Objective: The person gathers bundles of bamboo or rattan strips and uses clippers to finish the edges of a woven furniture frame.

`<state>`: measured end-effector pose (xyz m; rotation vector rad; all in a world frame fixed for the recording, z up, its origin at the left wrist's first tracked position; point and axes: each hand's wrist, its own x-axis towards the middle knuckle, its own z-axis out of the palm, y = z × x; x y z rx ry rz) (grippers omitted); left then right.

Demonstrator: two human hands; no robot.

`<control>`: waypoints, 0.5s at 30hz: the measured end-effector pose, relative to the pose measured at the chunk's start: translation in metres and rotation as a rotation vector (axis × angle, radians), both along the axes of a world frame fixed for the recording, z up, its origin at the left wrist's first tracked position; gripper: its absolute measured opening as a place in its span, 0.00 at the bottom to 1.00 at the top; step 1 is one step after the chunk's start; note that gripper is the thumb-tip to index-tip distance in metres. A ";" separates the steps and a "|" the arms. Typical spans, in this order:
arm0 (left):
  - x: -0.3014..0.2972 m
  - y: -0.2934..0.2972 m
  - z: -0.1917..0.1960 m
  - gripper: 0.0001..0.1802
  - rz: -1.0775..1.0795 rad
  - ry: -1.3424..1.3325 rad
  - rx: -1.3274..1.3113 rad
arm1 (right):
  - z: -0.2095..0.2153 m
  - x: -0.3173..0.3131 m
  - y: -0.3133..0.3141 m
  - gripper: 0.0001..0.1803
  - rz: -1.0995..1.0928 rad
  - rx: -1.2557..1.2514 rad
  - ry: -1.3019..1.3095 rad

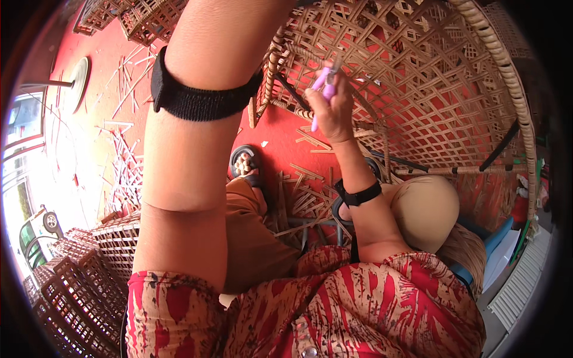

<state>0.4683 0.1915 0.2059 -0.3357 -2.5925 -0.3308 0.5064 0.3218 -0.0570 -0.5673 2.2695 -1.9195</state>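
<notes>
My right hand [334,113] is closed around purple-handled cutters [328,89] with a short metal blade pointing up, slightly blurred. It is raised in front of a large woven frame [441,113], whose brown strips cross in an open lattice inside a wrapped, curved rim. Whether the blade touches the weave I cannot tell. My left arm [185,155], with a black band round it, reaches up past the top edge of the picture, so my left hand is out of sight.
Cut strips [307,200] lie scattered over the red floor [286,134]. Brown woven baskets [77,292] stand at the lower left, with more woven pieces [149,21] at the upper left. My sandalled foot [245,161] is below the frame. A round-based stand [77,83] is at far left.
</notes>
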 end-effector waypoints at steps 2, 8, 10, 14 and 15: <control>-0.002 -0.005 -0.006 0.38 -0.135 0.102 0.041 | -0.014 -0.019 0.023 0.25 -0.069 0.170 0.301; -0.012 -0.010 -0.012 0.44 -0.026 -0.048 0.016 | -0.024 -0.013 0.040 0.24 0.073 0.397 0.135; -0.011 -0.012 -0.010 0.44 -0.030 -0.114 0.008 | -0.019 0.000 0.028 0.18 0.283 -0.132 -0.455; -0.004 -0.013 -0.015 0.32 -0.048 -0.064 -0.167 | -0.023 0.028 -0.012 0.12 0.297 -0.408 -0.716; -0.003 -0.012 -0.016 0.32 -0.046 -0.062 -0.173 | -0.018 0.029 -0.017 0.11 0.312 -0.424 -0.734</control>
